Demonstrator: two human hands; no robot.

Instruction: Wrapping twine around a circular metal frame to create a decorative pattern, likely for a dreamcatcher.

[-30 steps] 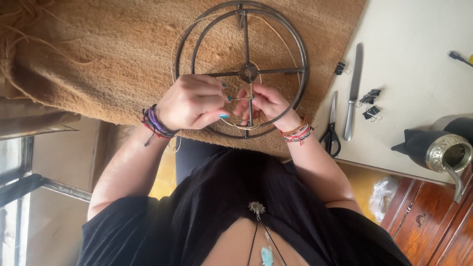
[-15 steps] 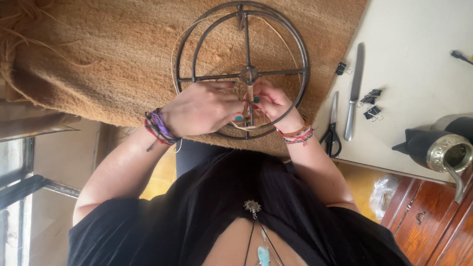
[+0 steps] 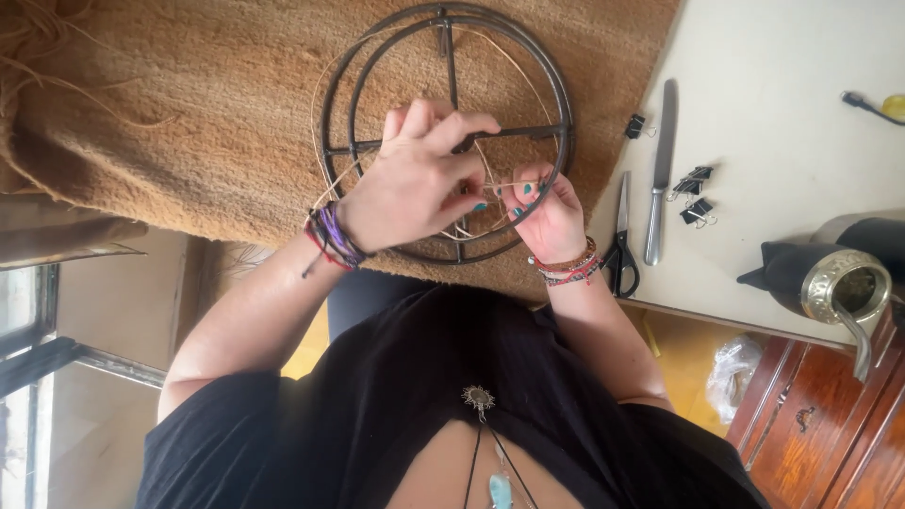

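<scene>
With our left hand (image 3: 415, 179) we grip the metal ring (image 3: 446, 132) at its hub, while our right hand (image 3: 547, 212) pinches the thin fibre (image 3: 500, 185) stretched sideways between both hands' fingers.

Before me: white tabletop (image 3: 782, 75), from 12 to 3 o'clock, daylit. Brown woven mat (image 3: 189, 104) spread from 9 to 12 o'clock, frayed fibres at its far corner. Reddish wooden cabinet (image 3: 830, 424) with metal drawer pull at 4 o'clock. Yellow floor (image 3: 316, 344) below my lap. Dark window frame (image 3: 38, 358) at 8 o'clock, bright glass beside it.
</scene>
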